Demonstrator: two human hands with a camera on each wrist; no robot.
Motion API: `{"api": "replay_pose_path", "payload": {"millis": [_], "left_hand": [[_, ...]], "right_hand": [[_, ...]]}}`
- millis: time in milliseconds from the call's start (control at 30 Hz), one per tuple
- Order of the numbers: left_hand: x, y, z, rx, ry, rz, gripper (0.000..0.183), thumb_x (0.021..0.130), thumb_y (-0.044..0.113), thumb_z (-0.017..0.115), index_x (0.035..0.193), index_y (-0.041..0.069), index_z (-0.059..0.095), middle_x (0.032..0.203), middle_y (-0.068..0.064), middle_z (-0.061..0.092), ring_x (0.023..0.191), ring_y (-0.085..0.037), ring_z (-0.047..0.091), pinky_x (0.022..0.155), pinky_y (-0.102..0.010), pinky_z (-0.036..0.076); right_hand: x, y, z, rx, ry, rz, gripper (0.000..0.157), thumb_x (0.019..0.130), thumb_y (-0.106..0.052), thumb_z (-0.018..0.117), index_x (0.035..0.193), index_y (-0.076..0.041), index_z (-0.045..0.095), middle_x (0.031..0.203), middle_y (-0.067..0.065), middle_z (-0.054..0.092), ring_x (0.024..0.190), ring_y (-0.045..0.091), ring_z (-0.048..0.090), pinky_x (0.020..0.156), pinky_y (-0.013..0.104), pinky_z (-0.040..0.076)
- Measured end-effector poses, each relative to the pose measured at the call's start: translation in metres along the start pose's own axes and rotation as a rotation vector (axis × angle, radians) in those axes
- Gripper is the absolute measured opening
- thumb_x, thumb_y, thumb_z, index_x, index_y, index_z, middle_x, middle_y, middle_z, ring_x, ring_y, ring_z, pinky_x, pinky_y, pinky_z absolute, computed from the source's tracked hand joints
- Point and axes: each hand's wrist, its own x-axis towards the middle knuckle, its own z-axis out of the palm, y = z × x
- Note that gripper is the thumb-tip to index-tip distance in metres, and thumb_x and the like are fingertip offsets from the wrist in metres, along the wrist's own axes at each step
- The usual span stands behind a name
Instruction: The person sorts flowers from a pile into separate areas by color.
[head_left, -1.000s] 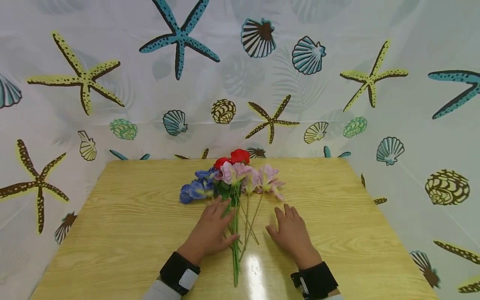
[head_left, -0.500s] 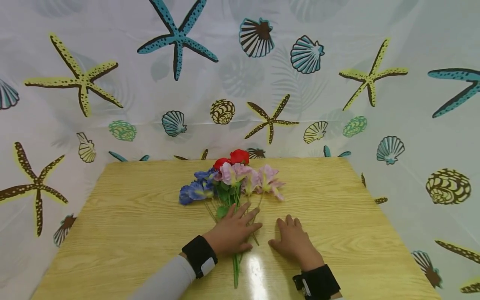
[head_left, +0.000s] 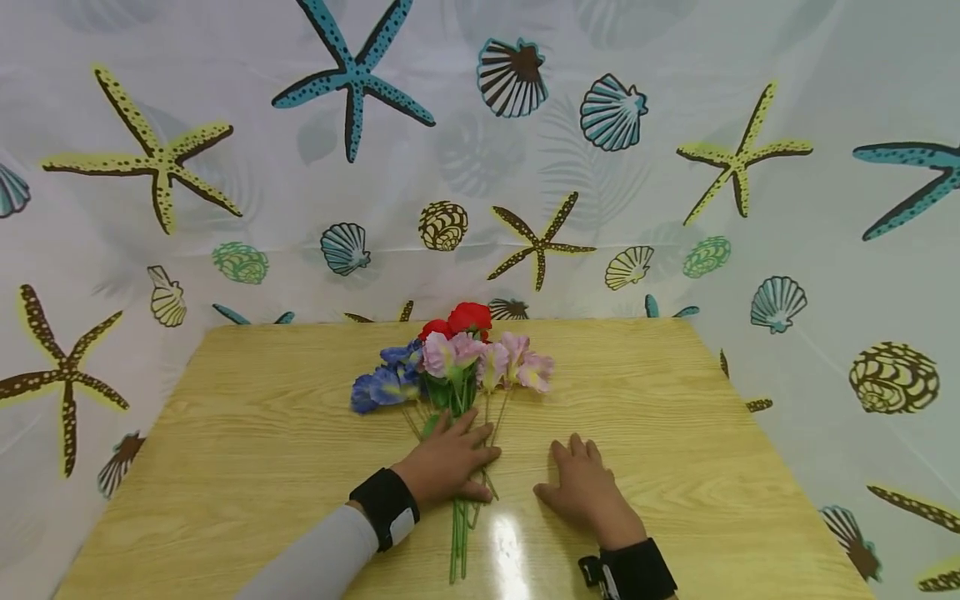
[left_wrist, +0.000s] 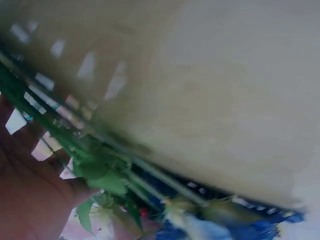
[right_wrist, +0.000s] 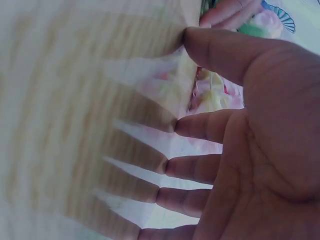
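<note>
A bunch of artificial flowers lies on the wooden table: blue blooms point(head_left: 386, 383) at the left, red ones point(head_left: 470, 317) at the back, pink ones point(head_left: 453, 354) in the middle and right. Their green stems point(head_left: 458, 542) point toward the person. Across the stems lies my left hand point(head_left: 446, 462), fingers spread and palm down. The left wrist view, blurred, has stems point(left_wrist: 140, 167) and leaves point(left_wrist: 102, 175) passing over the fingers. To the right of the bunch my right hand point(head_left: 588, 492) holds nothing; in the right wrist view its fingertips point(right_wrist: 192, 122) touch the tabletop.
The light wooden table point(head_left: 300, 467) reaches back to a white curtain point(head_left: 420, 158) printed with starfish and shells, which also hangs along both sides. A bright reflection lies on the wood between the two hands. Both wrists wear black bands.
My left hand has moved from the left of the stems to on top of them, then a little back left. The stems and pink blooms have shifted left. The right hand has slid slightly nearer.
</note>
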Motion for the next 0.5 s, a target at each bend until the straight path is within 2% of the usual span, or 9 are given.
{"api": "replay_pose_path", "payload": {"millis": [100,267,500], "left_hand": [[-0.009,-0.006,-0.001,-0.043,0.021,-0.006,0.075,0.078,0.071,0.036,0.139,0.027,0.036,0.149,-0.009,0.025,0.133,-0.036,0.003,0.100,-0.068,0.019],[-0.026,-0.019,0.004,-0.053,0.060,0.002,0.074,0.079,0.070,0.036,0.139,0.027,0.036,0.148,-0.009,0.025,0.133,-0.036,0.003,0.098,-0.069,0.020],[-0.066,-0.044,0.014,-0.064,0.083,-0.019,0.073,0.080,0.070,0.035,0.140,0.028,0.032,0.149,-0.007,0.023,0.134,-0.033,0.002,0.099,-0.069,0.020]], "right_hand": [[0.001,0.000,-0.002,-0.001,0.009,-0.002,0.076,0.080,-0.045,0.060,0.138,-0.004,0.033,0.145,0.030,0.019,0.128,0.047,0.010,0.088,0.074,0.028],[0.002,-0.001,-0.005,0.011,0.011,-0.011,0.076,0.080,-0.044,0.060,0.137,-0.002,0.033,0.143,0.032,0.020,0.127,0.049,0.010,0.087,0.075,0.027],[0.000,-0.001,0.001,0.020,0.016,-0.021,0.075,0.080,-0.044,0.060,0.136,-0.002,0.035,0.143,0.032,0.020,0.127,0.049,0.011,0.086,0.076,0.027]]}}
